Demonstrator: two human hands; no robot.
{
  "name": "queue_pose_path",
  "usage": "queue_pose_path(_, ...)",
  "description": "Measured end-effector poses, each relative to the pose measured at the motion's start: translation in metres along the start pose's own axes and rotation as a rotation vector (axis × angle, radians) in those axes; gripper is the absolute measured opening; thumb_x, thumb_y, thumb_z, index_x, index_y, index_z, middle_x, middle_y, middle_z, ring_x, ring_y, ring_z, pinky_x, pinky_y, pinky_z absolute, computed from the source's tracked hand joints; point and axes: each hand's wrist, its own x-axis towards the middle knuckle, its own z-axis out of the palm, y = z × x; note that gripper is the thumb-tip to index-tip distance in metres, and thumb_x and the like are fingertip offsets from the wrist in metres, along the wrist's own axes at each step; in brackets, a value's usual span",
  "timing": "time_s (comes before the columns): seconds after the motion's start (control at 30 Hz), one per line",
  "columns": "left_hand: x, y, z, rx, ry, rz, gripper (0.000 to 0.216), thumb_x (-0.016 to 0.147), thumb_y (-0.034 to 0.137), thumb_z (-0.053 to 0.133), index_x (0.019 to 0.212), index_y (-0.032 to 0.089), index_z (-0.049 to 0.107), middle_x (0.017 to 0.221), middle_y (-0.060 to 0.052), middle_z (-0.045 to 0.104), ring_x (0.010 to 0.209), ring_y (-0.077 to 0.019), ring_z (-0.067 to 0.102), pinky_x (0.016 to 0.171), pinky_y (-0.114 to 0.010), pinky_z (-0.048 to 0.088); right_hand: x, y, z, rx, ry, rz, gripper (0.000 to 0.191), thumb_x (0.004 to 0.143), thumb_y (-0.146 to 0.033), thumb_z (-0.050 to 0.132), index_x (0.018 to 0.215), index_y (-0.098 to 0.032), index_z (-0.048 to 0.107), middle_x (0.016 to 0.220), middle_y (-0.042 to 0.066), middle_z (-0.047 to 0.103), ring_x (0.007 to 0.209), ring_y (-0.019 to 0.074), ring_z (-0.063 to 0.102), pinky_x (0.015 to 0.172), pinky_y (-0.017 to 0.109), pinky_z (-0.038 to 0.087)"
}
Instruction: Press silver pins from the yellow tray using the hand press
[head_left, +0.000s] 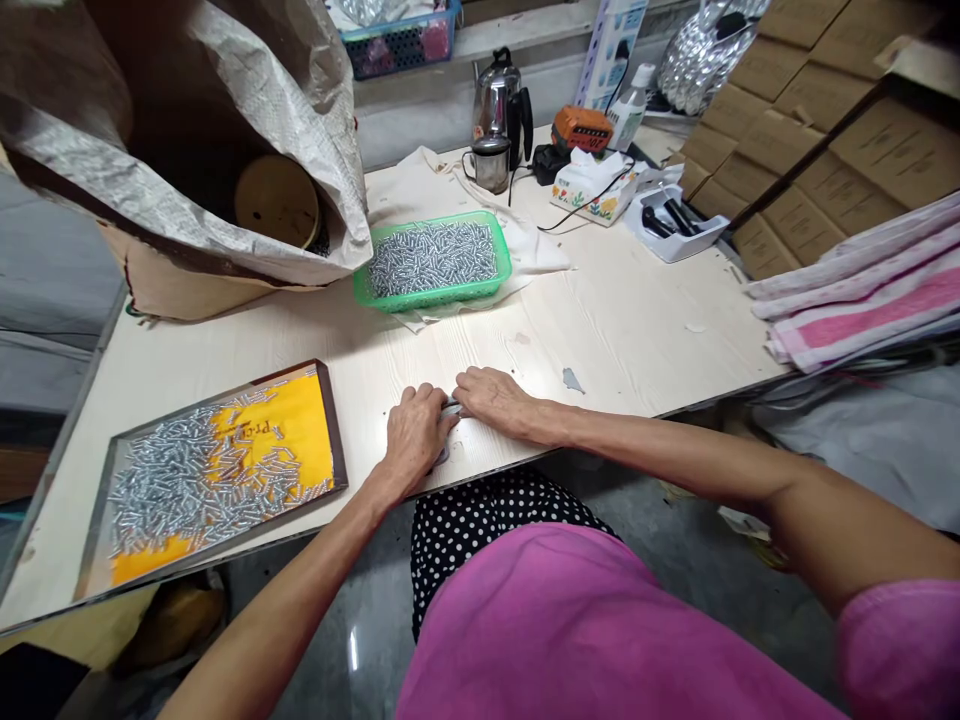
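Near the front edge of the table, my left hand (417, 432) is closed, with its fingers curled over a small grey object (451, 408). My right hand (496, 402) meets it from the other side, fingertips pinched together at the same object. Most of that object is hidden under the fingers, so its kind does not show. To the left lies a shallow tray (339, 430) with a yellow lining, holding a heap of small silvery metal pins. Beyond my hands, a green plastic basket (435, 297) is filled with similar small metal pieces.
A large woven sack (315, 120) stands open at the back left with a round container (277, 200) inside. A kettle (498, 100), metal mug (490, 165), tissue box (592, 190) and white tray (667, 240) stand behind. Cardboard boxes (795, 130) are stacked at right.
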Motion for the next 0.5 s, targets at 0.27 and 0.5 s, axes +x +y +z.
queue_pose_path(0.27,-0.009,0.001,0.006,-0.004,0.107,-0.055,0.034,0.094,0.034,0.059,0.122,0.014,0.060,0.116,-0.014,0.065,0.109,-0.0300,0.056,0.089,-0.041,0.049,-0.001,0.010,-0.008,0.035,0.082,-0.017,0.040,0.095,-0.038,0.063,0.121,-0.008,0.060,0.119,0.017,0.063,0.110,0.0270,0.054,0.091,0.039,0.043)
queue_pose_path(0.5,-0.045,0.018,0.053,-0.071,0.349,0.139,0.047,0.098,0.033,0.053,0.142,0.016,0.046,0.149,-0.018,0.051,0.142,-0.0356,0.041,0.114,-0.055,0.037,0.012,0.024,-0.018,0.044,0.064,0.004,0.037,0.101,-0.031,0.052,0.132,-0.012,0.057,0.122,0.016,0.063,0.109,0.0246,0.056,0.091,0.036,0.041)
